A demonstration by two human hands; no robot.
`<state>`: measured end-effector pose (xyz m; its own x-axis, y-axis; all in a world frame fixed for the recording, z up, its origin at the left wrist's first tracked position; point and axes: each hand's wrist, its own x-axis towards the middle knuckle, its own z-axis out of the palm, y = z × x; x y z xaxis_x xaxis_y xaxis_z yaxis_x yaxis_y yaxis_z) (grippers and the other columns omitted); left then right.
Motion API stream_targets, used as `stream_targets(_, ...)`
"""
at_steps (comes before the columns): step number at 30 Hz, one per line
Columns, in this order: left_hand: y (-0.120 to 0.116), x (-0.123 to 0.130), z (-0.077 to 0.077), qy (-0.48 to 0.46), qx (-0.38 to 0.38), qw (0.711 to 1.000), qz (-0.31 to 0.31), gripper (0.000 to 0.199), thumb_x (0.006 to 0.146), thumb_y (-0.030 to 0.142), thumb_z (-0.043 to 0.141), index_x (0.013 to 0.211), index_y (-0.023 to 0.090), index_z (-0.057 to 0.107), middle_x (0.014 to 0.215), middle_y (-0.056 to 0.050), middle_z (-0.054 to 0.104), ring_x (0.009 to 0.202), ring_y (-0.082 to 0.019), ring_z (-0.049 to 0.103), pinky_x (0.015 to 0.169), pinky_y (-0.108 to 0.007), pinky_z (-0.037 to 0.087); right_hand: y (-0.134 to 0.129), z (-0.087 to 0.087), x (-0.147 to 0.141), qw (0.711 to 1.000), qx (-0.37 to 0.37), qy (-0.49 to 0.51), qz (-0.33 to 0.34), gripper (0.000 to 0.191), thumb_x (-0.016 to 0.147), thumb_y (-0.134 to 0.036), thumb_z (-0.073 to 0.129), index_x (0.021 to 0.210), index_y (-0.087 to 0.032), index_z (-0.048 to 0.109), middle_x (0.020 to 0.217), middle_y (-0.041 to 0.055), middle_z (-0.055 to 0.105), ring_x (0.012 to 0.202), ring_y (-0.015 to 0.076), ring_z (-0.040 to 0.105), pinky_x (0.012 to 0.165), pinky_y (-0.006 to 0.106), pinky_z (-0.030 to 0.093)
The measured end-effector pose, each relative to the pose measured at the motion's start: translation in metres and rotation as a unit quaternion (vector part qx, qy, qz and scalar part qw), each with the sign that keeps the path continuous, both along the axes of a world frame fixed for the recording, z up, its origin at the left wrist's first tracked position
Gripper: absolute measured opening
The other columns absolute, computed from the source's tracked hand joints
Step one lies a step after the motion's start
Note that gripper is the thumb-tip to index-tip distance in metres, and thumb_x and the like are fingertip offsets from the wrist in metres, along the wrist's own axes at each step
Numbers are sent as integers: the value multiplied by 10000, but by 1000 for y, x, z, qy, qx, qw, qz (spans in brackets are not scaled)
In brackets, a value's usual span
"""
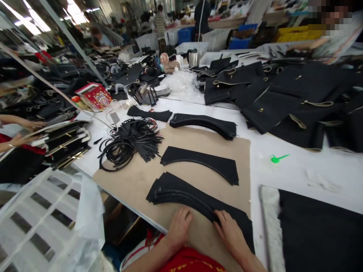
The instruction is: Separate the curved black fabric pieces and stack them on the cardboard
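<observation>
Nearest me on the brown board (136, 185) lies a fanned stack of black curved pieces (195, 192). My right hand (228, 230) rests at the stack's lower edge, fingertips touching it; whether they grip a piece is hard to see. My left hand (180, 226) is on the board just below the stack, its fingers bent downward and partly hidden. Beyond are a thinner black curved piece (201, 160) and another thick stack (204, 122). A bundle of black straps (130, 141) sits at the board's left.
A green tool (279, 158) lies on the white table (272, 143). Black panels (283, 90) are heaped at the back right, and a black sheet (320, 230) is at the near right. A white crate (42, 219) stands lower left. A person's hands (25, 132) are at far left.
</observation>
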<state>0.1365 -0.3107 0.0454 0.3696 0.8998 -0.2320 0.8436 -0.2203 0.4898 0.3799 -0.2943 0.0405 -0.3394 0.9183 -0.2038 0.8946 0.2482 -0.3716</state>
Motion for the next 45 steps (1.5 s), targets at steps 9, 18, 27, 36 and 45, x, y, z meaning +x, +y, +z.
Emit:
stream_targets(9,11,9,-7,8,21,998,-55,679,735,3,365,1391,179,353,1433,-82,413,1326,-246,334,1105,-441,319,20,21,-25,998,-4,-55,-10,270,945,-229,367,1180,-201,498,1080,71,579,966,226,570,818,395,449)
stream_targets(18,24,21,-6,31,24,996,-80,658,765,45,385,1402,202,339,1426,-95,424,1313,-253,361,1096,-437,308,52,18,-40,992,19,-95,87,240,904,-129,393,1080,-183,548,977,67,603,909,204,581,771,326,429)
stream_targets(27,29,25,-5,37,17,996,-78,600,831,83,362,1414,221,318,1412,-100,423,1292,-247,362,1084,-425,305,62,33,-40,987,-8,-96,131,197,887,-115,410,984,-172,572,948,73,609,885,209,595,754,319,439)
stream_targets(36,35,24,-2,40,21,995,-94,582,829,101,384,1401,193,327,1375,-108,439,1267,-256,363,1068,-420,320,58,13,-39,981,43,-99,159,271,851,-58,400,1048,-162,554,977,75,603,895,233,576,754,355,461)
stream_targets(45,34,26,-5,51,25,995,-85,540,864,152,376,1399,195,324,1369,-110,451,1279,-264,362,1067,-432,334,63,-15,-43,982,94,-94,137,268,837,-19,384,991,-188,525,931,70,593,860,234,580,693,342,458)
